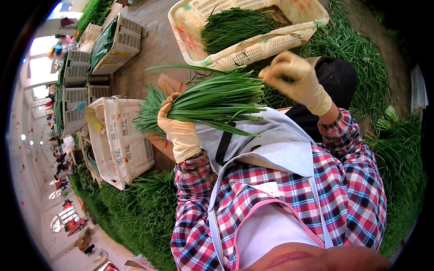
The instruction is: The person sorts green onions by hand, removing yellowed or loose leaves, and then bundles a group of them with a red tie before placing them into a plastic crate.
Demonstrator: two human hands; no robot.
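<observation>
My left hand [177, 131], in a pale cream glove, is wrapped round a bunch of garlic chives [217, 97]. The bunch lies sideways above my grey apron [266, 131], its long green leaves fanning out to the right. One leaf [181, 67] sticks out apart along the top. Just off the right end of the bunch is my right hand [294, 81], gloved alike, with fingers curled in toward the thumb. Whatever those fingers hold, if anything, cannot be made out.
A cream plastic crate [253, 52] with chives [239, 28] inside stands ahead. Loose chives [357, 67] heap at the right, and more greens [122, 217] spread at the left. A white crate [122, 140] stands left of my hand; stacked crates [115, 45] are farther off.
</observation>
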